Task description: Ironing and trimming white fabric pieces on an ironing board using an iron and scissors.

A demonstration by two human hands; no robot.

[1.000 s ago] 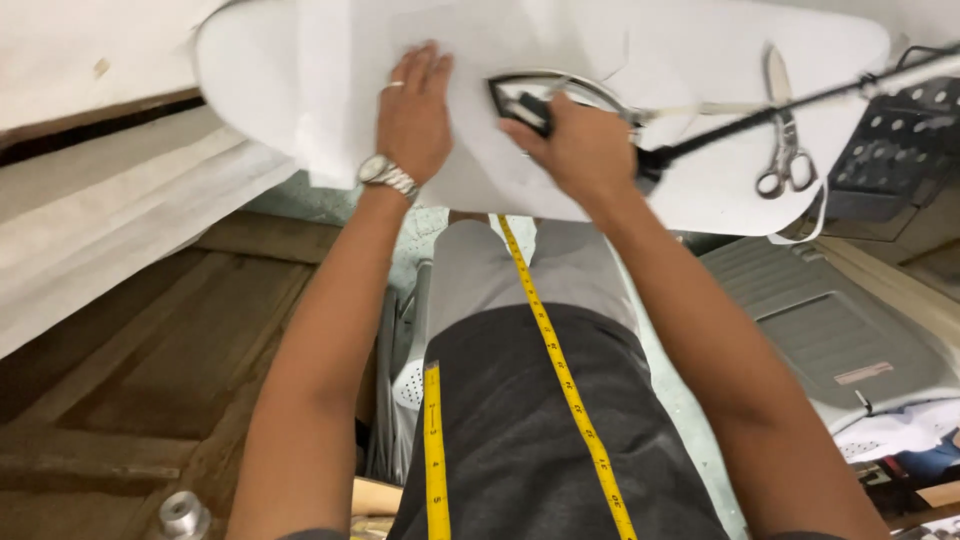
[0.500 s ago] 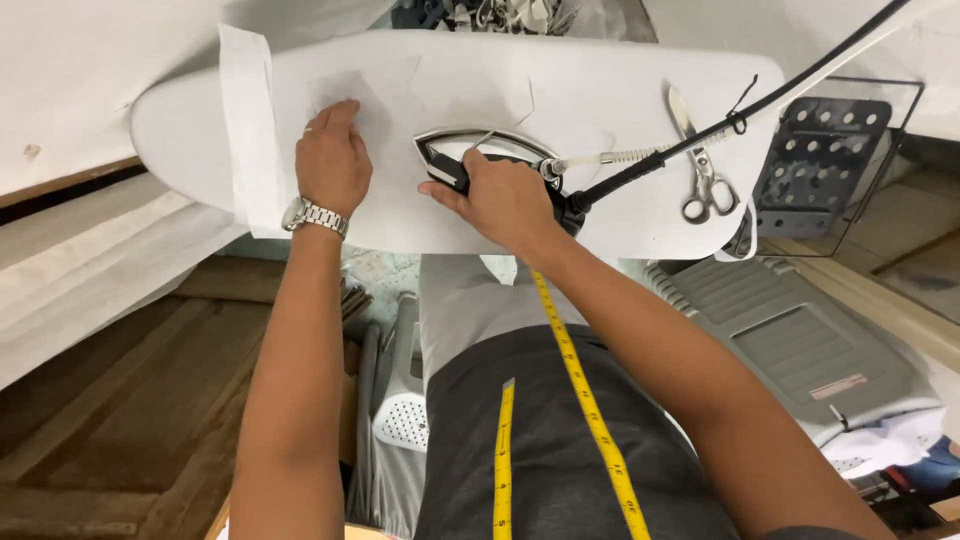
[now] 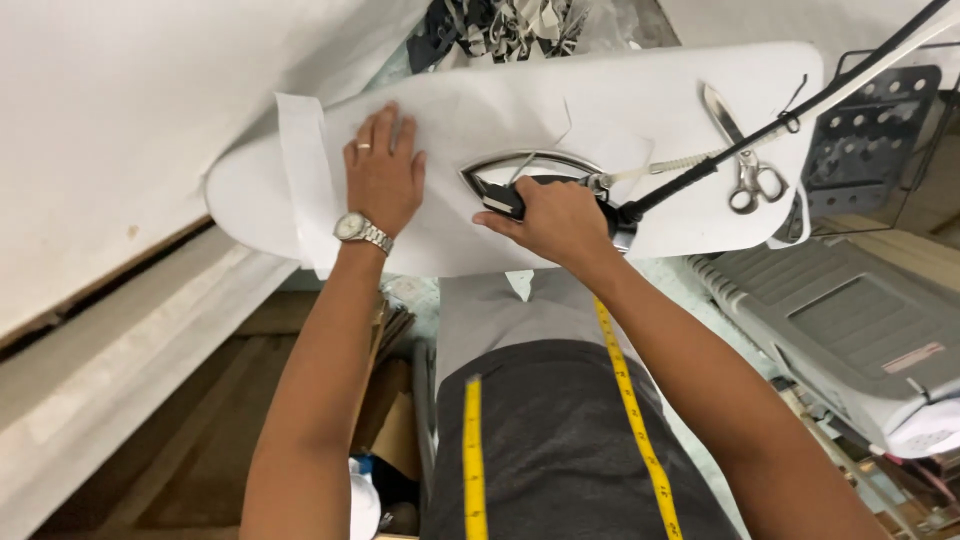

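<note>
A white padded ironing board (image 3: 690, 90) lies across the top of the view. My left hand (image 3: 382, 172), with a ring and a metal wristwatch, presses flat on a white fabric piece (image 3: 300, 170) spread over the board's left part. My right hand (image 3: 552, 218) grips the black handle of a steam iron (image 3: 520, 172) resting on the fabric at the board's middle. A black cord and a white hose run from the iron toward the upper right. Metal scissors (image 3: 742, 160) lie on the board's right end.
A yellow tape measure (image 3: 630, 400) hangs down my chest. A grey machine (image 3: 850, 330) stands at the right below the board, with a black perforated rack (image 3: 870, 130) behind it. White fabric sheets (image 3: 110, 150) fill the left. A wooden floor and cardboard lie below.
The view has shifted, so the board sits lower and nearer in the frame. My left hand and the iron in my right hand have stayed on the fabric, the iron a little to the right.
</note>
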